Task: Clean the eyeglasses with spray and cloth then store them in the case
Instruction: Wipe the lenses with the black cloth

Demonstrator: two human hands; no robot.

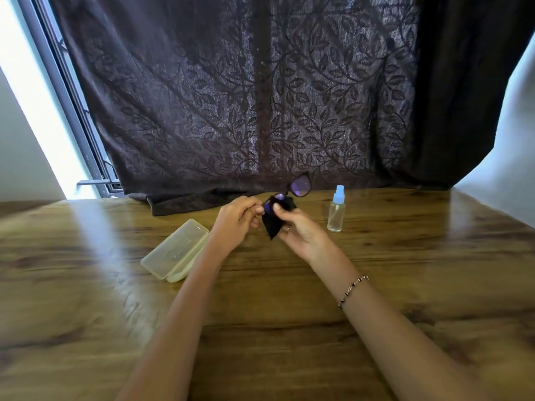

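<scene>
1. Your forearms reach in over the worktop, with a beaded bracelet on the right wrist. Both hands meet above its far half.
2. Your left hand has its fingers curled in a pinch on the near end of the glasses, which are held up off the worktop.
3. Your right hand pinches the black cloth around the near half of the glasses, thumb on top. A loose corner of cloth hangs down between the hands.
4. The long axis of the glasses runs from that pinch up and away to your right. Their far half stands bare just beyond your right fingertips, so I judge the wipe has to travel outward along the frame next, and the right hand is the nearer one. Whether the temples are folded I cannot tell.
5. The case lies just left of your left forearm. It appears open, its two pale halves side by side, long axis running from near-left to far-right. For stowing, the left hand is nearer.
6. The bottle stands upright to the right of your right hand, near but apart. It has a blue cap and clear liquid inside.
7. No brand, label or writing can be read on the bottle, case or cloth. The dark curtain behind carries only a leaf pattern.
</scene>
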